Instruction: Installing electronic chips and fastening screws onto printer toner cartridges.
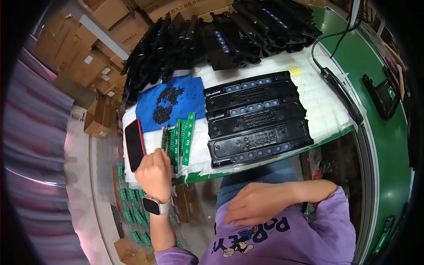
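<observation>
My left hand (153, 173), with a white watch (152, 206) on its wrist, is closed at the front edge of the table. Its curled fingers meet the near left side of several long green circuit boards (187, 139); whatever is between them is hidden. A phone with a red edge (134, 145) lies just left of that hand. My right hand (254, 204) rests against my purple shirt with its fingers stretched out and holds nothing. Three black plastic panels (260, 137), each with a row of round bluish pads, lie side by side at the middle right.
Small black screws (164, 112) are heaped on a blue cloth (191, 90). Many black panels (238, 42) stand piled along the back. A corded black power screwdriver (340, 95) lies at the right, near tiny yellow pieces (295, 70). Cardboard boxes (70, 57) are stacked at the far left.
</observation>
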Motion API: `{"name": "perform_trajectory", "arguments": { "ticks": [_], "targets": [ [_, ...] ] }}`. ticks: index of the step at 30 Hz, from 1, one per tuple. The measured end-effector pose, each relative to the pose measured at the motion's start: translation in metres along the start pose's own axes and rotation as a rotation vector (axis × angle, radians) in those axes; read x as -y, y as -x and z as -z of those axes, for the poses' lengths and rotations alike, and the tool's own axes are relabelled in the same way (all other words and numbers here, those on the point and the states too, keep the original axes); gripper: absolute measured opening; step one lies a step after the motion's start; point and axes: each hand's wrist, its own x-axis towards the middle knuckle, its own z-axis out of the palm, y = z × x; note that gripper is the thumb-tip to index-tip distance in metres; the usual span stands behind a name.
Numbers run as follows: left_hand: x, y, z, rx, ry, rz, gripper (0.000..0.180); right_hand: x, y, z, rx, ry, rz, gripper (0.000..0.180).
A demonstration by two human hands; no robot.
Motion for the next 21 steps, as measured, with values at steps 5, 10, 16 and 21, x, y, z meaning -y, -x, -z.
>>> {"name": "perform_trajectory", "arguments": {
  "ticks": [5,10,16,21],
  "targets": [
    [-0.028,-0.034,0.026,-0.539,0.075,-0.338,0.009,0.015,-0.003,0.062,-0.733,0.855,0.263,0.027],
    [-0.074,-0.054,0.045,-0.495,0.138,-0.687,0.014,0.01,0.003,0.093,-0.659,1.23,0.126,0.031],
    [-0.079,-0.072,0.011,-0.397,0.457,-0.643,0.029,-0.011,0.03,0.119,-0.578,1.191,0.01,0.024],
    [-0.037,-0.052,0.001,-0.058,0.252,-0.013,0.058,-0.048,0.043,0.165,-0.534,1.442,0.034,0.026]
  ]
}}
